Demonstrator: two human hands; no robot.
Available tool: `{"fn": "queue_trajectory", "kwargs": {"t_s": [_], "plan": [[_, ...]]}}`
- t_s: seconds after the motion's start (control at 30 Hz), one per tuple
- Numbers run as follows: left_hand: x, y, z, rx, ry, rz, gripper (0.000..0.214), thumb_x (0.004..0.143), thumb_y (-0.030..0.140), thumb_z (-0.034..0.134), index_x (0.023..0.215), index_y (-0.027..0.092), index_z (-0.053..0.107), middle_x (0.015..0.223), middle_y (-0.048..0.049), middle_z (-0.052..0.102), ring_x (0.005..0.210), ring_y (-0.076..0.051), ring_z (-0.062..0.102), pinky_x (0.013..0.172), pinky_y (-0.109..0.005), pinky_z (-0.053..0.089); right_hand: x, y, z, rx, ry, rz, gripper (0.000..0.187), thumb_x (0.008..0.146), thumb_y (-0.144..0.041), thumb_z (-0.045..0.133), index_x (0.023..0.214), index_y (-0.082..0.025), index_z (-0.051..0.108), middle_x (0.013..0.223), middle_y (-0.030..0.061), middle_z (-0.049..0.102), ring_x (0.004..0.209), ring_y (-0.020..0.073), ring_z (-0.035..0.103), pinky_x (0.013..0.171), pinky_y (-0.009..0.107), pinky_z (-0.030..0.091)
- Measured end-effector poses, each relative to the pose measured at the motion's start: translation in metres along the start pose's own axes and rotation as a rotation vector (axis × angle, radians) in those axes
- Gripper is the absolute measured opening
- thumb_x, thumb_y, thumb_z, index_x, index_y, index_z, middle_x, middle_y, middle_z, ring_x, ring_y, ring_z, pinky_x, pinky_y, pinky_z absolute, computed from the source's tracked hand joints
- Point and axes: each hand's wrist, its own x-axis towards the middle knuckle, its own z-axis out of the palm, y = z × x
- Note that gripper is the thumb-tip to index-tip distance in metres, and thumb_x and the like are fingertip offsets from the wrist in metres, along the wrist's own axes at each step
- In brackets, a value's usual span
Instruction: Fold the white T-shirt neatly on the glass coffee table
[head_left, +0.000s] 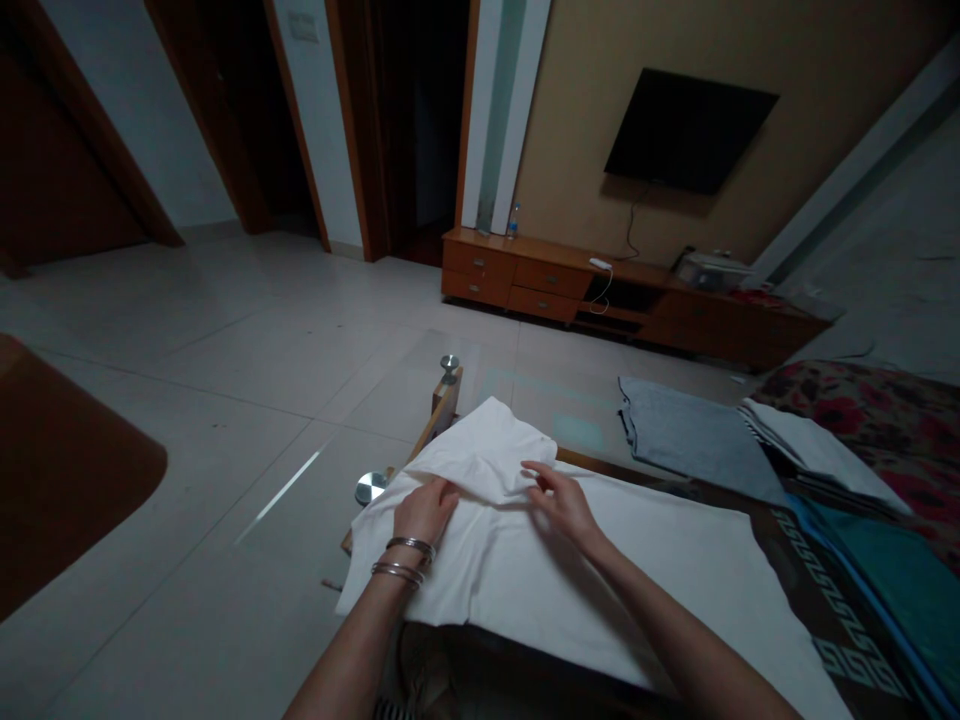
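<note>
A white garment [570, 570] lies spread on a glass-topped table [525, 385] in front of me, with one part folded over at its far left end. My left hand [424, 508], with two metal bangles on the wrist, rests on the cloth with its fingers pinching the edge of the folded part. My right hand [564, 500] lies just to the right, fingertips closed on the same folded edge.
A folded grey garment [686, 435] and a stack of folded white and dark clothes [817, 450] lie to the right, then teal cloth [892, 575]. A low wooden TV cabinet [600, 290] stands against the far wall. Tiled floor lies left.
</note>
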Motion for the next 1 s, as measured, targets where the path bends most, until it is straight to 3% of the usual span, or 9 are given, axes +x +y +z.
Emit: {"fn": "queue_trajectory", "kwargs": {"t_s": [0.1, 0.17, 0.3, 0.43, 0.53, 0.7, 0.9, 1.0], "plan": [[0.002, -0.003, 0.002, -0.012, 0.009, 0.007, 0.035, 0.087, 0.034, 0.046, 0.118, 0.024, 0.059, 0.111, -0.0075, 0.067, 0.1, -0.022, 0.062, 0.078, -0.028, 0.044, 0.029, -0.001, -0.014, 0.293, 0.048, 0.056, 0.033, 0.075, -0.037, 0.055, 0.096, -0.016, 0.069, 0.094, 0.0077, 0.07, 0.082, 0.0184, 0.062, 0.074, 0.027, 0.045], [0.004, -0.005, 0.003, -0.036, 0.016, 0.016, 0.038, 0.086, 0.033, 0.047, 0.123, 0.026, 0.056, 0.115, -0.0065, 0.066, 0.103, -0.022, 0.061, 0.08, -0.029, 0.044, 0.047, -0.003, -0.022, 0.41, 0.074, 0.102, 0.037, 0.071, -0.04, 0.058, 0.095, -0.014, 0.07, 0.096, 0.0089, 0.07, 0.083, 0.0185, 0.062, 0.072, 0.027, 0.046], [0.005, -0.008, 0.005, -0.057, 0.015, -0.001, 0.04, 0.086, 0.034, 0.048, 0.125, 0.03, 0.055, 0.118, -0.0052, 0.065, 0.105, -0.022, 0.061, 0.082, -0.03, 0.045, 0.08, -0.011, -0.032, 0.444, 0.146, 0.127, 0.044, 0.069, -0.041, 0.06, 0.102, -0.012, 0.069, 0.087, 0.0076, 0.071, 0.073, 0.0161, 0.061, 0.063, 0.024, 0.045], [0.005, -0.01, 0.005, -0.071, 0.016, -0.01, 0.04, 0.085, 0.035, 0.048, 0.124, 0.03, 0.056, 0.117, -0.0046, 0.065, 0.104, -0.023, 0.061, 0.081, -0.03, 0.045, 0.121, -0.019, -0.032, 0.362, 0.184, 0.089, 0.036, 0.07, -0.034, 0.059, 0.097, -0.012, 0.071, 0.094, 0.0082, 0.071, 0.08, 0.0161, 0.062, 0.072, 0.025, 0.047], [0.006, -0.01, 0.004, -0.083, 0.007, -0.035, 0.04, 0.085, 0.036, 0.048, 0.124, 0.03, 0.056, 0.114, -0.0046, 0.066, 0.102, -0.023, 0.062, 0.078, -0.03, 0.045, 0.155, -0.021, -0.023, 0.298, 0.145, 0.136, 0.03, 0.07, -0.026, 0.06, 0.093, -0.013, 0.072, 0.094, 0.0082, 0.072, 0.08, 0.0151, 0.062, 0.075, 0.024, 0.046], [0.005, -0.011, 0.001, -0.111, 0.004, -0.048, 0.04, 0.085, 0.036, 0.048, 0.124, 0.03, 0.056, 0.113, -0.0053, 0.067, 0.102, -0.023, 0.061, 0.077, -0.029, 0.044, 0.2, -0.014, 0.004, 0.258, 0.102, 0.199, 0.028, 0.067, -0.018, 0.059, 0.09, -0.011, 0.073, 0.087, 0.0086, 0.072, 0.068, 0.0123, 0.06, 0.066, 0.022, 0.046], [0.004, -0.011, 0.002, -0.11, 0.001, -0.068, 0.039, 0.086, 0.035, 0.049, 0.124, 0.03, 0.056, 0.111, -0.0053, 0.067, 0.098, -0.021, 0.062, 0.075, -0.028, 0.044, 0.221, -0.005, 0.031, 0.214, 0.058, 0.212, 0.023, 0.066, -0.016, 0.062, 0.086, -0.01, 0.072, 0.076, 0.007, 0.071, 0.058, 0.0097, 0.056, 0.06, 0.02, 0.044], [0.005, -0.011, 0.002, -0.131, 0.114, -0.045, 0.032, 0.089, 0.029, 0.044, 0.117, 0.026, 0.06, 0.109, -0.0048, 0.067, 0.099, -0.018, 0.061, 0.08, -0.026, 0.044, 0.223, -0.002, 0.037, 0.198, 0.047, 0.172, 0.018, 0.07, -0.023, 0.064, 0.081, -0.01, 0.072, 0.066, 0.0047, 0.067, 0.058, 0.0107, 0.056, 0.06, 0.021, 0.045]]}}
